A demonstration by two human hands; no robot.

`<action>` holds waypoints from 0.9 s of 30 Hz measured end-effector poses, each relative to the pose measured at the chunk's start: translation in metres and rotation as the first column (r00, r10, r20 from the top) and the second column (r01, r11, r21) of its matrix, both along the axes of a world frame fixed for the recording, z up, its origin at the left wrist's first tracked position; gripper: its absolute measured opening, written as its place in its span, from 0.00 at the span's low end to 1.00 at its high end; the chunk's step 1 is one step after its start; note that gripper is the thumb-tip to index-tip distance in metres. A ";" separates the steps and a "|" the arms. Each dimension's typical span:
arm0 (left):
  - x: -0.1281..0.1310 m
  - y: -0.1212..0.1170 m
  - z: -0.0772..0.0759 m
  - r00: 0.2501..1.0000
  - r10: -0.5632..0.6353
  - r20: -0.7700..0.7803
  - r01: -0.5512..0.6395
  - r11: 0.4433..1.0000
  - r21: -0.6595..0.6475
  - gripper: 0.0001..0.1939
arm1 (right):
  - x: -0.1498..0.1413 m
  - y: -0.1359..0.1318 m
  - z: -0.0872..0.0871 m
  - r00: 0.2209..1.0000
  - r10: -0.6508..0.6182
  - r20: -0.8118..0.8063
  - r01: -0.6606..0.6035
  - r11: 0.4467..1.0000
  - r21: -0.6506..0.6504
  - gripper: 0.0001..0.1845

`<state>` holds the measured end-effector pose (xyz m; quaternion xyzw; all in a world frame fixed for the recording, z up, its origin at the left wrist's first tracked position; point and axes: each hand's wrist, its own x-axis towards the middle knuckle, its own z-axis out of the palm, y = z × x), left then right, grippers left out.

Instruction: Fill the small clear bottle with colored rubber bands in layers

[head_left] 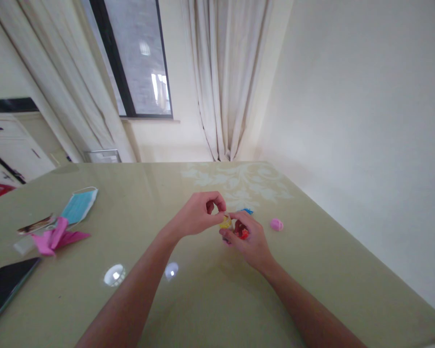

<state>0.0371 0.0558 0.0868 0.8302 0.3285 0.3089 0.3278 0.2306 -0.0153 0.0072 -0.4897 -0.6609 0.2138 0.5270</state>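
Between my two hands, above the table's middle, is a small yellow piece in what looks like clear wrapping (225, 223). My left hand (199, 215) pinches its upper edge between thumb and forefinger. From the right, my right hand (248, 237) grips the same piece with curled fingers. Something small and red (243, 234) shows inside the curve of the right hand; whether it is held or lies on the table I cannot tell. A bit of pink peeks out under the right thumb. Just behind the right hand lies a small blue piece (248, 211), partly hidden.
A pink lump (276, 224) sits right of my hands on the glossy table (203, 299). At the left lie a blue face mask (80, 205), a pink folded-paper shape (56, 238), a thin wrapped strip (36, 224) and a dark phone (9, 285). A wall borders the table's right side.
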 end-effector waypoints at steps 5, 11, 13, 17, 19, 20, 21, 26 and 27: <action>-0.010 -0.001 0.013 0.998 -0.050 -0.041 0.050 0.999 0.010 0.08 | 0.001 0.001 0.001 1.000 -0.030 -0.006 0.030 0.999 0.027 0.15; -0.014 -0.013 0.021 0.965 -0.061 -0.257 0.120 0.967 0.223 0.24 | 0.001 0.000 0.005 0.999 -0.047 -0.012 0.048 0.997 0.067 0.15; -0.012 -0.016 0.018 0.942 -0.076 -0.326 0.160 0.957 0.241 0.27 | 0.001 0.000 0.005 0.999 -0.043 -0.013 0.044 0.996 0.079 0.15; -0.005 -0.017 0.009 0.916 -0.099 -0.389 0.199 0.954 0.226 0.26 | 0.001 0.000 0.005 0.999 -0.038 -0.010 0.039 0.996 0.086 0.15; -0.003 -0.018 0.008 0.914 -0.104 -0.392 0.203 0.954 0.220 0.25 | 0.001 0.000 0.005 0.999 -0.037 -0.005 0.038 0.995 0.092 0.15; -0.002 -0.018 0.010 0.917 -0.105 -0.385 0.202 0.954 0.222 0.25 | 0.001 0.000 0.006 0.999 -0.037 -0.004 0.037 0.995 0.094 0.15; -0.003 -0.019 0.012 0.922 -0.103 -0.372 0.198 0.953 0.228 0.25 | 0.001 0.001 0.006 0.999 -0.038 -0.006 0.038 0.995 0.094 0.15; -0.006 -0.022 0.024 0.952 -0.036 -0.305 0.128 0.950 0.285 0.24 | 0.002 0.001 0.007 0.999 -0.035 -0.014 0.036 0.996 0.087 0.14; -0.006 -0.022 0.024 0.950 -0.023 -0.312 0.120 0.948 0.295 0.24 | 0.003 0.001 0.006 0.999 -0.035 -0.012 0.036 0.995 0.091 0.13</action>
